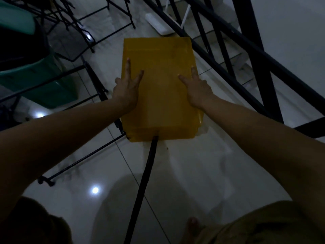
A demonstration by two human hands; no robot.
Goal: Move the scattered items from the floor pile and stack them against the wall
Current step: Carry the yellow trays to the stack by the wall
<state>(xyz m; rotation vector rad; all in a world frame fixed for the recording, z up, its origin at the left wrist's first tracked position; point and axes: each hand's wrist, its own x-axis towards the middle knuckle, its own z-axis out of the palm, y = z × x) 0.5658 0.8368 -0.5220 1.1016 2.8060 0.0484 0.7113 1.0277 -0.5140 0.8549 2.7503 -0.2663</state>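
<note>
A yellow chair seat [161,88], a flat plastic panel seen from above, sits over the white tiled floor [193,173] at the middle of the view, with a black metal leg [142,187] running from its near edge down toward the person. Both hands grip it by its long edges. The left hand [125,91] lies on the left edge: 2 fingers [128,67] are straight and spread in a V on the top face, and the rest wrap over the side, out of sight. The right hand [200,90] mirrors this on the right edge, again with 2 fingers spread flat on top.

Room is tight at the sides. On the left, the seat's edge is just beside thin black chair frames [98,81] and stacked green chair seats [35,80]. On the right, its edge is near a heavy black metal frame [249,71] standing before the white wall [290,32]. Beyond the far edge lies a white flat object [158,23]; what it is cannot be told. Open floor shows only on the near side.
</note>
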